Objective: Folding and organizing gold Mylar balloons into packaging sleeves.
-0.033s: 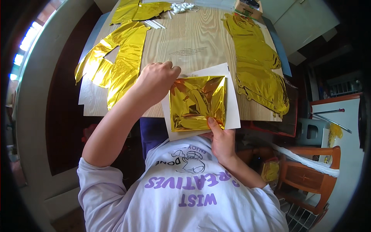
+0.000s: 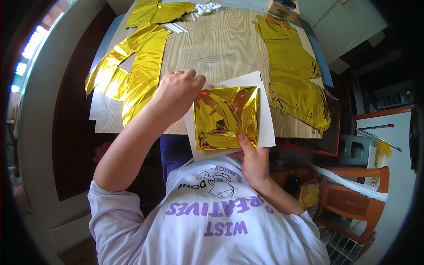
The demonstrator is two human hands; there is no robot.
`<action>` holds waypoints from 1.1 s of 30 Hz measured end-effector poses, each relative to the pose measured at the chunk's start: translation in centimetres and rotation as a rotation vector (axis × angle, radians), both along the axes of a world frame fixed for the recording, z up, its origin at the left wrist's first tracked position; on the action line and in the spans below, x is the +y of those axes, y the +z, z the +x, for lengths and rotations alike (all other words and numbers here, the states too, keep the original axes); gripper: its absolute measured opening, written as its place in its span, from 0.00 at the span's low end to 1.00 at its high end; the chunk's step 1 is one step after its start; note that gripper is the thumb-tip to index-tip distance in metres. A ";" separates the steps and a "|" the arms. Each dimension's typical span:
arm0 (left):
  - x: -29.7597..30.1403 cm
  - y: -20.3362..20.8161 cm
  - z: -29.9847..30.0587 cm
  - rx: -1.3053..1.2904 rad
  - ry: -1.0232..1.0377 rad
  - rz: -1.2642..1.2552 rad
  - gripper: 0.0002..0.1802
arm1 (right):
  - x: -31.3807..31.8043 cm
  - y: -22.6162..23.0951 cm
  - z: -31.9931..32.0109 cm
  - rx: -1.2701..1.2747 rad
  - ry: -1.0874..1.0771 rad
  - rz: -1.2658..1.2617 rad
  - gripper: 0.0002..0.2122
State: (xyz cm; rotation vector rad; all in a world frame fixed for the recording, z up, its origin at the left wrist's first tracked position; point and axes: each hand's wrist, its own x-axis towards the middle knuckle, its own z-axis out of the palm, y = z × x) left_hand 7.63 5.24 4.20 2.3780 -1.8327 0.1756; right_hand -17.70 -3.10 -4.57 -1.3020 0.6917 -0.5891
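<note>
A flat, square folded gold foil balloon [image 2: 226, 117] lies over a white card [image 2: 267, 119] near the table's front edge. My right hand [image 2: 255, 163] grips both at the lower right corner, thumb pressed on the foil and fingers underneath. At the upper left corner of the foil, my left hand [image 2: 182, 90] is closed with its knuckles up. Whatever its fingers pinch is hidden behind the hand. The card sticks out past the foil on several sides, slightly askew to it.
Flat gold foil balloons [image 2: 150, 55] lie along the table's left side, others [image 2: 293, 66] along its right. White straws [image 2: 176, 27] and a heap of white pieces [image 2: 208, 8] are at the back of the wooden table [image 2: 216, 42]. A box [image 2: 282, 11] stands far right; a wooden chair [image 2: 349, 205] is lower right.
</note>
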 end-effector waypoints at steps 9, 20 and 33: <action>0.2 -1.3 -0.1 -0.110 -0.058 0.031 0.17 | 0.7 0.4 0.6 0.012 -0.024 0.030 0.16; -0.1 0.1 -3.1 -0.324 0.092 0.131 0.19 | 1.1 2.7 1.2 -0.056 0.008 0.242 0.17; 2.8 2.4 -2.9 -0.076 -0.248 -0.078 0.27 | 0.5 2.6 0.8 -0.173 -0.002 0.412 0.15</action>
